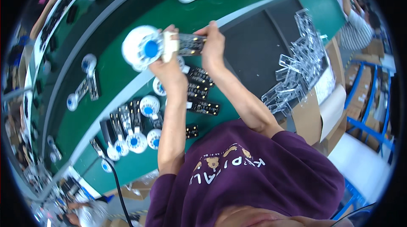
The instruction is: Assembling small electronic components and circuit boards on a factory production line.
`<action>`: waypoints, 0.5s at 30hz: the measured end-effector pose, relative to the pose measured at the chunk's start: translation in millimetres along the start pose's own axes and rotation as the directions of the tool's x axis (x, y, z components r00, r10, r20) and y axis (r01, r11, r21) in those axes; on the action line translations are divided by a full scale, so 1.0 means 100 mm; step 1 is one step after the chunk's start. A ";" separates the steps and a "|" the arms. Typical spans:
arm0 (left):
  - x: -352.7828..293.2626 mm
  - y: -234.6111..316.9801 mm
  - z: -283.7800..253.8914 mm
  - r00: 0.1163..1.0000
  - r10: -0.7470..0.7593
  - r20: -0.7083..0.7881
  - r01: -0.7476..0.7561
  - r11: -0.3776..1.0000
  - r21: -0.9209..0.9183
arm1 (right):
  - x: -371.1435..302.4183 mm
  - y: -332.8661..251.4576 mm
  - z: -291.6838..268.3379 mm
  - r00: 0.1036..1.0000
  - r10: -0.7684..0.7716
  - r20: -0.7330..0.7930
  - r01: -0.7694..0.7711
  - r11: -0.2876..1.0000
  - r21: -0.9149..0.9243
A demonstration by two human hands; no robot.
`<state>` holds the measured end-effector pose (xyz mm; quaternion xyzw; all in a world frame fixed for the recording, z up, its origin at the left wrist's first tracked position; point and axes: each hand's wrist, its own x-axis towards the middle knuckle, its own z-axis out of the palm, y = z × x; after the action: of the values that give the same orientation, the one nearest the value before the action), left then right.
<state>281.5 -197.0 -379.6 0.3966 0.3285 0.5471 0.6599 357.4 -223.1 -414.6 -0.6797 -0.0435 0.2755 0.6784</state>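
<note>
Between my hands, above the green work surface, is an assembly with a large round white head (132, 45), a blue disc (151, 49) at its middle, and a black circuit board (188, 45). My left hand (169, 68) is closed around the cream-white neck (170, 47) where head and board meet. At the far end of the board, my right hand (213, 47) grips it between fingers and thumb. Just below my hands lie several similar boards (203, 106) with small white round heads, partly covered by my left forearm.
More white-headed assemblies (135, 141) lie in a row at the lower left. A green conveyor (127, 11) with a grey rail curves past beyond. To the right, clear plastic frames (303, 57) are heaped on a black tray (250, 45), beside a cardboard box (307, 121). Other people work nearby.
</note>
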 end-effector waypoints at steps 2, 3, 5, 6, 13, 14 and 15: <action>0.10 -0.14 -0.07 0.994 -0.108 -0.010 0.106 0.987 -0.119 | 0.12 0.00 -0.03 0.995 -0.087 -0.048 0.082 0.992 -0.094; 0.13 -0.16 -0.05 0.993 -0.115 0.026 0.118 0.984 -0.131 | 0.15 0.08 0.01 0.992 -0.122 -0.022 0.119 0.990 -0.078; 0.19 -0.20 0.01 0.999 0.041 0.026 -0.042 0.999 0.034 | 0.29 0.03 -0.06 0.986 -0.167 -0.018 0.166 0.984 -0.064; 0.31 -0.24 0.07 0.998 -0.067 0.014 0.066 0.995 0.069 | 0.40 -0.09 -0.14 0.967 -0.210 0.145 0.238 0.948 -0.213; 1.97 -0.69 -1.29 0.966 -0.247 -0.077 0.259 0.906 0.334 | 2.44 -0.89 -2.24 0.806 -0.584 0.095 0.008 -0.150 -0.989; 2.15 -0.74 -1.64 0.961 -0.233 -0.149 0.276 0.838 0.470 | 2.74 -0.98 -2.79 0.777 -0.630 0.023 -0.031 -0.075 -0.997; 2.25 -0.71 -1.96 0.952 -0.203 -0.227 0.301 0.743 0.598 | 2.74 -1.24 -2.85 0.808 -0.492 -0.325 -0.315 0.106 -0.943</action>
<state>185.9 50.5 -534.1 0.5032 0.5897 0.3404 0.5322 751.2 -351.0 -403.9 -0.9936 -0.0513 -0.0921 0.0397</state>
